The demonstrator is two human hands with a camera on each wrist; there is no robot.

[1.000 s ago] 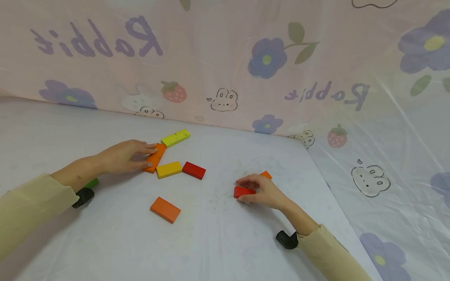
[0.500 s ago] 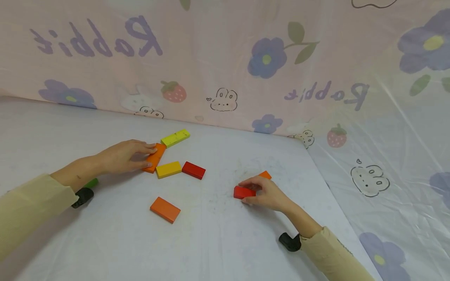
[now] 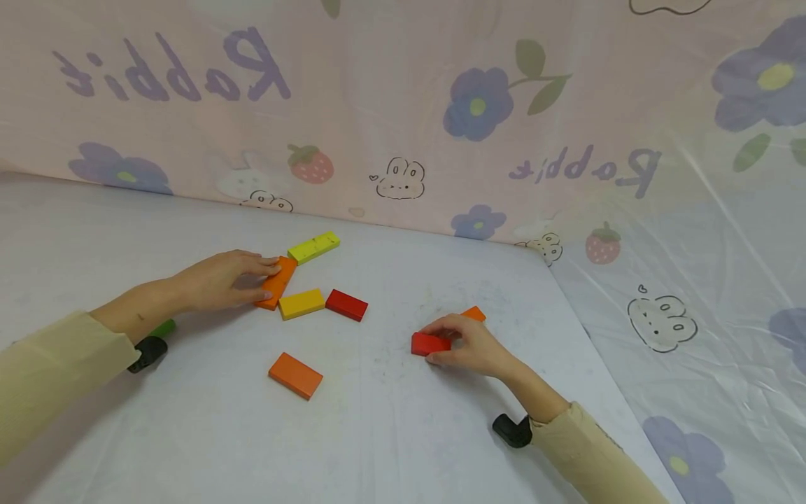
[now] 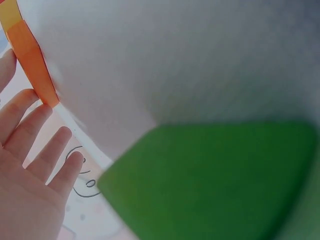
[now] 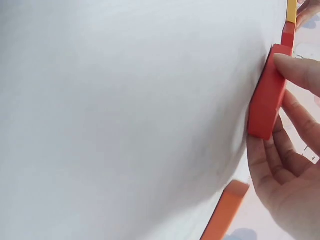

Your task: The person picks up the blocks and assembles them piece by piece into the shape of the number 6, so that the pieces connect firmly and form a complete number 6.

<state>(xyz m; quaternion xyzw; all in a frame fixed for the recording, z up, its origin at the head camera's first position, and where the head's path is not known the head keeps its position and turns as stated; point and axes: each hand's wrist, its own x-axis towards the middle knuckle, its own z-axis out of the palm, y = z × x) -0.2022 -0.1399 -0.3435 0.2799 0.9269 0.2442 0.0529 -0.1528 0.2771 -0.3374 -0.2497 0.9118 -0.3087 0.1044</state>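
My left hand [image 3: 217,282] holds a flat orange block [image 3: 278,283] lying on the white surface, its thumb at the near end and fingertips toward the far end. A yellow block [image 3: 302,304] adjoins that orange one, and a dark red block [image 3: 347,305] touches the yellow one's right end. Beyond the left fingertips, a lime-yellow block [image 3: 313,248] meets the orange block's far corner. To the right, my right hand [image 3: 472,346] pinches a bright red block [image 3: 431,344] between thumb and fingers, at the surface and apart from the row. The right wrist view shows this red block [image 5: 269,95] lengthwise.
Another orange block [image 3: 295,376] lies nearer me. Behind the right hand an orange block [image 3: 474,313] is partly hidden. A green block [image 3: 165,327] shows beside the left wrist's black camera [image 3: 148,354]. A printed rabbit curtain [image 3: 352,105] rises behind the surface.
My right hand has shifted slightly left with the bright red block, after its fingers moved a little along it. My left hand and the other blocks stay where they were.
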